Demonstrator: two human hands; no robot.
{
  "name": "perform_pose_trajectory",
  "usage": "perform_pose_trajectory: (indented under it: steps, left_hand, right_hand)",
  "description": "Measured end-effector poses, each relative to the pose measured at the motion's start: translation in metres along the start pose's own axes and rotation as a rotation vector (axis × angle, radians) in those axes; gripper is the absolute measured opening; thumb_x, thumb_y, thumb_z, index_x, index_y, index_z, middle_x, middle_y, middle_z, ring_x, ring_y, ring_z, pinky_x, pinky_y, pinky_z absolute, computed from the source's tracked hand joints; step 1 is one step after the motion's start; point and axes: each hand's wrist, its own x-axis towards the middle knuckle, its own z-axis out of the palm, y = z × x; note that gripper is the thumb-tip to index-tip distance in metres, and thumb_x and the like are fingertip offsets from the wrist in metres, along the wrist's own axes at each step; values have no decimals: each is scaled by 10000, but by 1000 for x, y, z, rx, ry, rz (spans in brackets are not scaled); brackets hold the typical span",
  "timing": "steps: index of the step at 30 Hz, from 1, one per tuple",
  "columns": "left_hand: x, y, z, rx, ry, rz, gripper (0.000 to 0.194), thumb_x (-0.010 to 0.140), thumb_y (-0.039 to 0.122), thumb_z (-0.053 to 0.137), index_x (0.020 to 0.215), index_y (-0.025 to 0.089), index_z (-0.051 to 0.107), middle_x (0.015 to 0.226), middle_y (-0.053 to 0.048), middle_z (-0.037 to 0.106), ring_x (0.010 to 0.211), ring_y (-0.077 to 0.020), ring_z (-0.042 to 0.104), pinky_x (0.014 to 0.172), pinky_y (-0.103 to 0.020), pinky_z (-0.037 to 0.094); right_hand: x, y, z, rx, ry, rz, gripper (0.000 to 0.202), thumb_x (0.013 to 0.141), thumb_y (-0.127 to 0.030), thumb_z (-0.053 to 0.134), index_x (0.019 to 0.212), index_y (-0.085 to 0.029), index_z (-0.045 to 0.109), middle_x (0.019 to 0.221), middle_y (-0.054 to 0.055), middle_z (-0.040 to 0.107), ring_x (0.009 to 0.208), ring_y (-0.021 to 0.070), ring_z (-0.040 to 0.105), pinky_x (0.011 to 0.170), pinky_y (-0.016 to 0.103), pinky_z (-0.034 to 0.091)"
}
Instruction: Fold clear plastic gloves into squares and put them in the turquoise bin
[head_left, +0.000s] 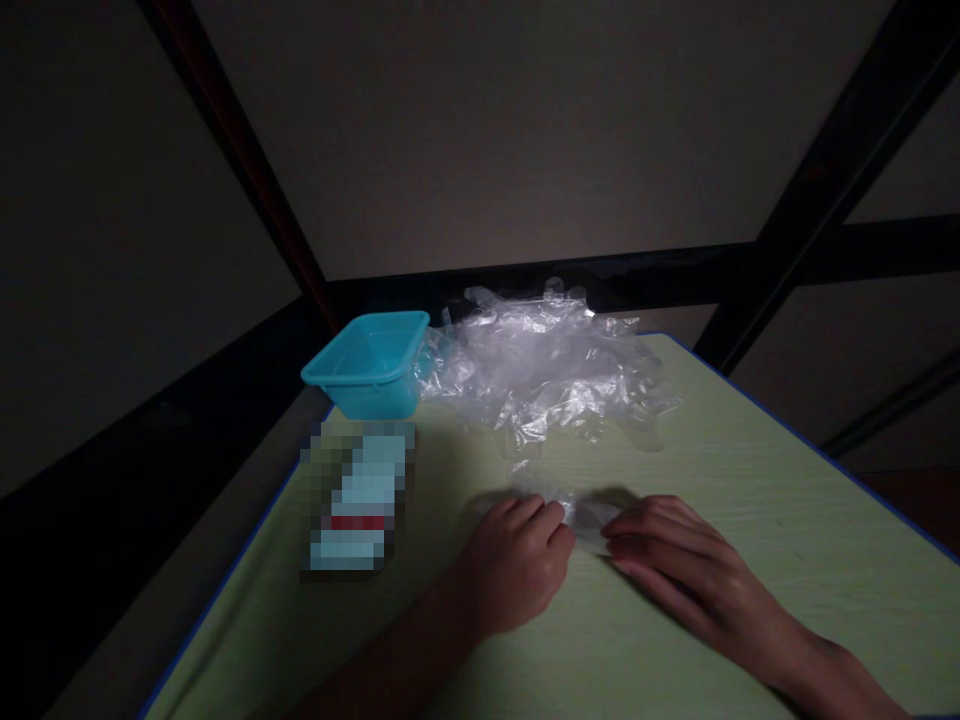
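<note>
A thin, clear plastic glove [581, 512] lies on the table between my two hands. My left hand [525, 560] is closed, its fingers curled down over the glove's left part. From the other side, my right hand [682, 565] has its fingertips and thumb pressed together at the glove's right edge. The fingers hide much of the glove's outline. Beyond both hands spreads a loose heap of crumpled clear plastic gloves [555, 360], with some rounded finger tips sticking out at its edges.
A turquoise plastic basin [367, 385] stands at the table's back left, touching the heap. Nearer on the left lies a pixelated, phone-like rectangle [364, 490]. The pale green table [750, 470] has a blue edge. A wall with dark beams rises behind it.
</note>
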Motion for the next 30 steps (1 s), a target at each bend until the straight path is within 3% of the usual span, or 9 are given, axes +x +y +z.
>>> perform_pose_trajectory:
  steps: [8,14,18,21,23,25,28,30]
  left_hand:
    - [0,0,1,8,55,-1,180,824,99,467,664,177,498,673,-10,528,653,-161,520,544,-278,398]
    - [-1,0,1,24,34,12,180,830,90,450,680,174,506,676,-14,526,659,-163,519,551,-276,395]
    - [-1,-2,-2,49,56,42,187,819,81,447,664,169,503,656,-14,524,638,-161,522,540,-277,397]
    - [0,-3,-11,-2,99,41,191,811,86,434,656,166,512,676,-26,559,629,-159,535,534,-275,404]
    - [3,-2,-21,-163,126,14,182,814,97,427,684,161,536,719,-34,598,635,-146,551,558,-261,424]
    - [7,-2,-32,-418,139,-74,179,822,120,427,700,161,551,721,-30,618,622,-124,559,575,-234,433]
    - [18,-3,-46,-839,119,-382,187,795,206,466,619,172,520,607,-10,603,561,-118,554,523,-214,412]
    - [25,-6,-47,-1174,82,-606,208,772,284,473,599,172,504,589,-18,619,537,-126,570,488,-209,407]
  right_hand:
    - [0,-2,-2,5,12,-13,135,859,-119,500,921,-198,590,832,43,668,760,162,616,720,340,463]
    - [-4,4,2,-77,-14,107,173,814,-227,576,985,-214,601,938,58,674,886,203,622,752,364,495]
    - [-2,8,5,-93,-38,139,122,828,-165,506,866,-215,610,1042,81,651,1001,226,592,811,415,490]
    - [4,6,-1,27,-44,148,87,825,-179,497,782,-214,564,993,68,665,1021,231,595,918,496,433]
    - [11,3,-8,182,-50,210,67,821,-206,513,762,-215,542,884,37,680,919,207,637,934,496,425]
    - [18,0,-17,367,-14,338,105,823,-259,539,728,-214,535,745,4,660,747,169,649,778,392,517]
    - [31,1,-23,692,91,498,238,801,-421,579,697,-210,548,601,-22,576,553,127,569,483,239,459]
    - [41,4,-20,941,113,553,329,767,-535,575,731,-208,568,591,-16,564,520,123,542,468,235,437]
